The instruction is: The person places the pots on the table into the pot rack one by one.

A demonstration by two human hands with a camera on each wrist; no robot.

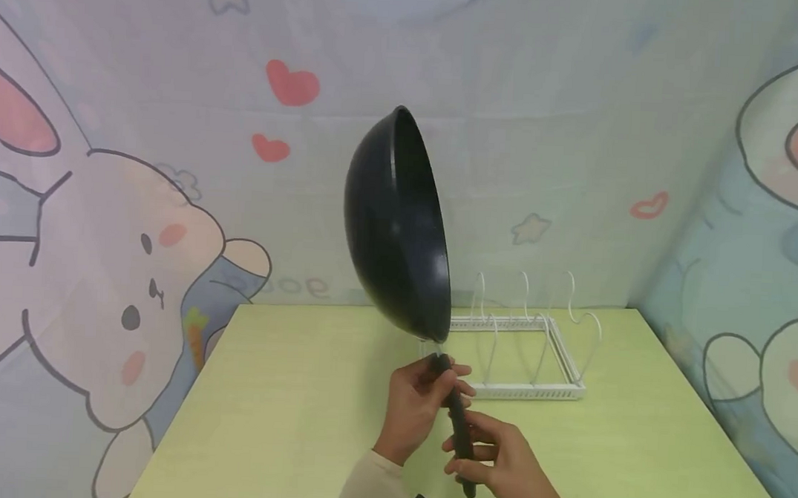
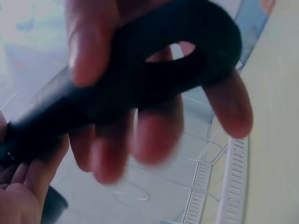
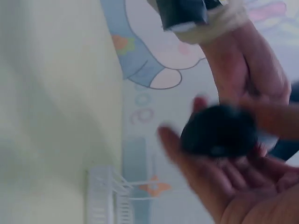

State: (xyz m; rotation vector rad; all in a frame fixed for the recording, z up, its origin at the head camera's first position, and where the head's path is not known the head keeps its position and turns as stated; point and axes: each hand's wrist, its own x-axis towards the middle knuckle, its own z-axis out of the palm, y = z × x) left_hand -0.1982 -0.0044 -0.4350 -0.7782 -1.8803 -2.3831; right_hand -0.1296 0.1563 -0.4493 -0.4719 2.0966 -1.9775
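A black wok is held up on edge above the table, its open side turned to the right in the head view. Its black handle slants down toward me. Close to the bowl, my left hand grips the handle with the thumb across it. My right hand holds the handle lower down, between thumb and curled fingers. The left wrist view shows the handle's looped end among the right fingers. In the right wrist view, the handle's rounded tip faces the camera.
Behind the hands, a white wire rack with upright curved dividers stands on the yellow-green table. The wok's lower edge overlaps the rack's left side in the head view. A cartoon-printed cloth backdrop encloses the back and sides.
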